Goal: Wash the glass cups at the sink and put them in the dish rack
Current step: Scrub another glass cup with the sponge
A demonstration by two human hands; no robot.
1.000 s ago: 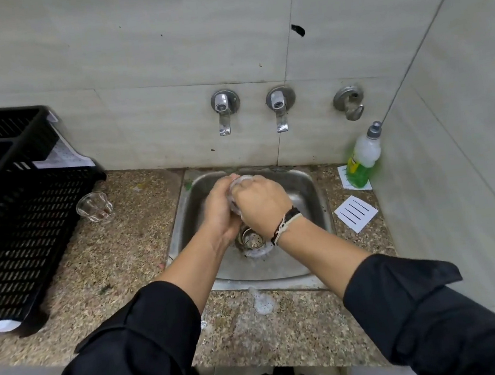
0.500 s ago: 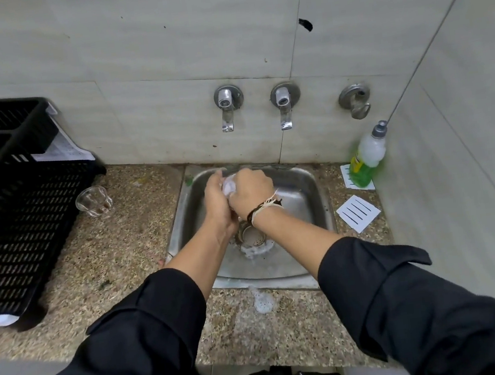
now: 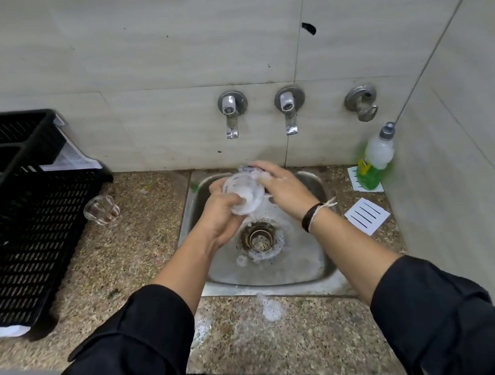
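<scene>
Speckled stone counter (image 3: 144, 271) runs along a pale tiled wall, with a small steel sink (image 3: 318, 269) sunk into it below two taps (image 3: 232, 112), neither visibly running. Over the basin, the left hand (image 3: 222, 218) is wrapped around a soapy cup (image 3: 244, 195), tipped with its mouth toward the camera. The right hand (image 3: 283, 187) curls at the cup's rim, fingers bent; something bluish, perhaps a scrubber, peeks out above them, too blurred to name. Scrubbing looks to be the step in hand. Next comes a rinse, which calls for freeing one hand to open a tap while keeping firm hold of slippery glass. A second cup (image 3: 101, 210) stands on the counter just beside the black rack (image 3: 16, 215). A soap bottle (image 3: 375, 162) stands in the right corner.
</scene>
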